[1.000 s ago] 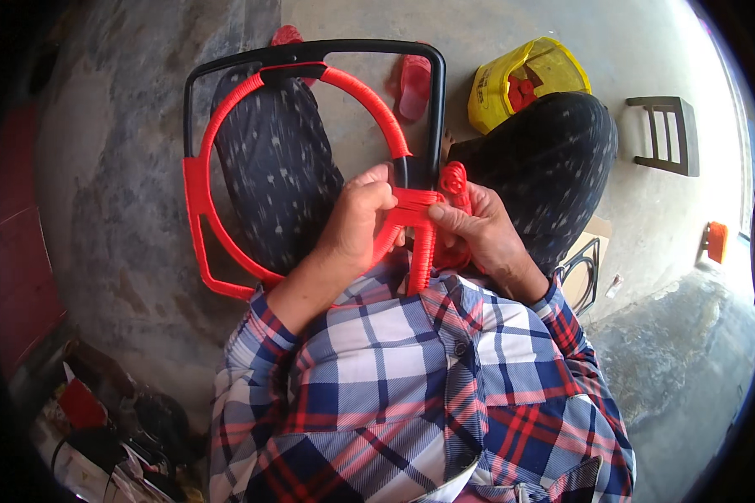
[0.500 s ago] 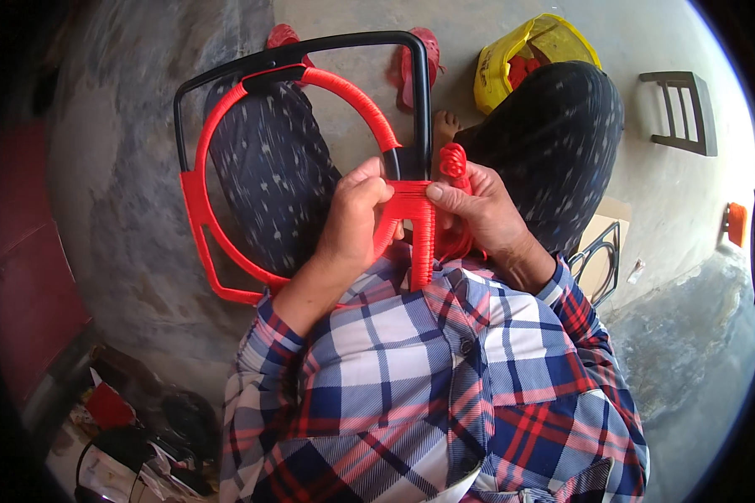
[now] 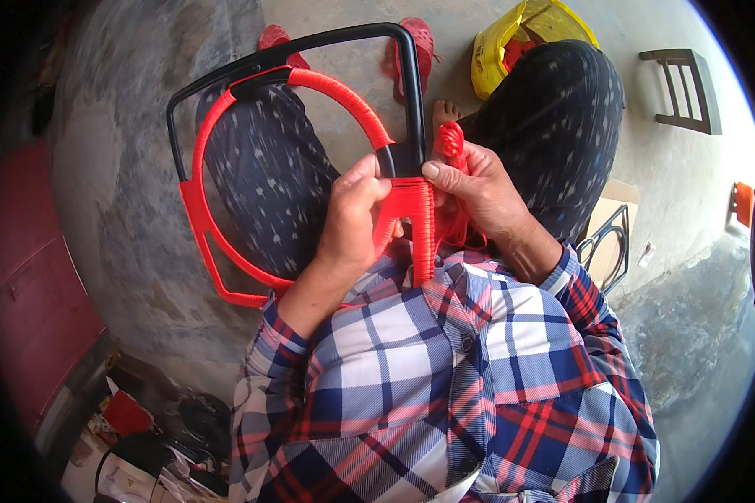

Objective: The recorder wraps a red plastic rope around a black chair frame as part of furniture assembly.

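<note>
A black frame (image 3: 335, 35) with rounded corners and an inner ring (image 3: 348, 94) lies tilted across my lap. Red cord is wound closely over much of the ring and the frame's lower part. My left hand (image 3: 351, 216) is closed around the wrapped red band (image 3: 408, 198) between ring and side bar, with the thumb at its edge. At the other side of that band, my right hand (image 3: 492, 191) pinches a coiled bundle of red cord (image 3: 450, 144). Its thumb lies by the bare black side bar, just above the winding. Loose cord hangs below this hand.
Red slippers (image 3: 415, 52) lie on the floor ahead. A yellow bag (image 3: 491, 63) with red contents stands beyond my right knee. To the right are a dark slatted stool (image 3: 684, 88) and black frames (image 3: 608, 251) by cardboard. Clutter (image 3: 143, 427) fills the lower left.
My right hand has moved slightly upward with the cord bundle; its thumb went from the winding's top edge to the black bar. The frame has shifted a little up and left in view.
</note>
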Demonstrator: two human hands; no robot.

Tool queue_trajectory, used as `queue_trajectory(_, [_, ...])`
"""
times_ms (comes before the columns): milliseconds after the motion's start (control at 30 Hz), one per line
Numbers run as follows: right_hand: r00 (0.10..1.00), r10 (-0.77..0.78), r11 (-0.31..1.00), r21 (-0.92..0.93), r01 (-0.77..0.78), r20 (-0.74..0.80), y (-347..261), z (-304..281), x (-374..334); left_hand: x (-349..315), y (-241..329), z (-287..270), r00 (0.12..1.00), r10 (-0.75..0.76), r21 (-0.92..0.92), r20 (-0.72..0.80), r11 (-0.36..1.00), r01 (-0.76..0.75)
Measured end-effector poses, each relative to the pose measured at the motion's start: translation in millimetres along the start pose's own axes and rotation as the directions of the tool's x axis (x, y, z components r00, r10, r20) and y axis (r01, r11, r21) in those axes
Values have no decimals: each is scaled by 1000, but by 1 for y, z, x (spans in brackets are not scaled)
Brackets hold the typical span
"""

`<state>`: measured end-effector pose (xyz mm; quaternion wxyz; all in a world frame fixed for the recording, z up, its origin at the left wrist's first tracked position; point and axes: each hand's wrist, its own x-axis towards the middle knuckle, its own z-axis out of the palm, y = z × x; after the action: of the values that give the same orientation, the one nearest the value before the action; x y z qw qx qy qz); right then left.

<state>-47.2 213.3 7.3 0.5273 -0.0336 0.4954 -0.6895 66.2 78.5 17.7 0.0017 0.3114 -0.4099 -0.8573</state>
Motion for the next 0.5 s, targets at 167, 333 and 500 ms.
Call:
queue_trajectory(167, [995, -34, 995, -89, 42, 91, -1, -5, -4, -2, 1, 0, 997, -43, -34, -71, 999, 40])
queue_trajectory(333, [999, -22, 988, -150, 27, 37, 0, -1, -8, 0, -4, -7, 996, -21, 1, -86, 1000, 21])
queue_trajectory(500, [999, 3, 987, -161, 2, 32, 4, -2, -4, 4, -5, -8, 999, -22, 11, -45, 1000, 22])
